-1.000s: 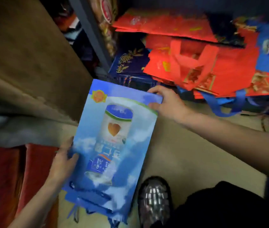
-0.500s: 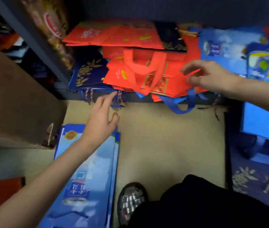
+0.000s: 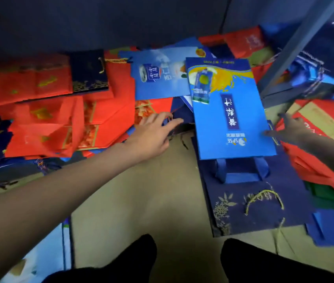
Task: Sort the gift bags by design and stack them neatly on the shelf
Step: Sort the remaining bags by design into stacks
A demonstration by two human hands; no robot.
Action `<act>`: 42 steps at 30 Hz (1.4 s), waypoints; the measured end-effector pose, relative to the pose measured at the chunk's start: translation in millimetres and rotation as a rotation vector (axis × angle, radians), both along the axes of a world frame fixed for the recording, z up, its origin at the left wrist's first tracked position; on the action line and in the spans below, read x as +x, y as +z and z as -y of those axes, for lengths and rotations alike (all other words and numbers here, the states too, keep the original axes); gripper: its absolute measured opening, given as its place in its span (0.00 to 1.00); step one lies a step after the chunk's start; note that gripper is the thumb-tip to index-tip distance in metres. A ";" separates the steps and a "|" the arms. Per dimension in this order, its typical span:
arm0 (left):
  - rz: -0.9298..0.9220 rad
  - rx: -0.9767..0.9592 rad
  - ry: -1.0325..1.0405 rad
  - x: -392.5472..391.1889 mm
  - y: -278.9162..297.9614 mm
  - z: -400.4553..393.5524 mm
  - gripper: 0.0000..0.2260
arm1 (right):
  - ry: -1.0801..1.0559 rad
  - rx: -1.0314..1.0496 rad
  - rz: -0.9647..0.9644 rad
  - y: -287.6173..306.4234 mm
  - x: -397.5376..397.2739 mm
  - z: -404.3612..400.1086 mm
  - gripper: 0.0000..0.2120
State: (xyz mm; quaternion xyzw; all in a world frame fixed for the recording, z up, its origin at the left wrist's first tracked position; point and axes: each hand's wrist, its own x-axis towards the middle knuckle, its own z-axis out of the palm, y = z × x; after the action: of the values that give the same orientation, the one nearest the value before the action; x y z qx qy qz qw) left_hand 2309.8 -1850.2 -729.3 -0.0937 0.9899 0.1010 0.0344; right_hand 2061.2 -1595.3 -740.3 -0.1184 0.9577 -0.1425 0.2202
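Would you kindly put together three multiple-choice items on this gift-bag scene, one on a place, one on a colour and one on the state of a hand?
1. Where does the bright blue bag with the yellow splash lie?
A. under the red bags
B. partly on the dark navy bag with gold print
C. in the left hand

2. What colour is the cord handle of the dark navy bag?
A. gold
B. red
C. white

3. How is the left hand?
A. in a fist
B. gripping a red bag
C. fingers stretched out, holding nothing

Answers:
1 B: its lower edge and blue handles overlap the navy bag.
2 A: the twisted cord shows yellow-gold against the navy.
3 C: the fingers reach flat towards the pile by the red bags, and nothing is held.
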 end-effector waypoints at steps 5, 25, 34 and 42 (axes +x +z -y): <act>0.122 0.141 0.095 -49.7 -5.3 -13.9 0.32 | -0.084 -0.276 0.054 -25.6 -4.2 5.2 0.40; 0.025 0.662 0.421 -40.9 -64.8 -56.8 0.24 | -0.405 -0.875 0.155 -50.1 -7.1 43.1 0.18; -0.010 0.860 0.603 11.1 -54.2 -62.0 0.29 | -0.168 -0.646 0.189 -64.7 85.4 15.5 0.27; 0.398 0.713 0.656 135.9 -77.9 -99.3 0.28 | -0.041 -0.432 0.320 -92.9 200.5 -18.5 0.30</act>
State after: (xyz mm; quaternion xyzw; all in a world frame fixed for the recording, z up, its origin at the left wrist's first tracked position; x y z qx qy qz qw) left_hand 2445.7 -1750.9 -807.2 -0.3988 0.7867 0.4175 0.2184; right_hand 2261.7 -1576.9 -833.2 -0.1190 0.8603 -0.3649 0.3356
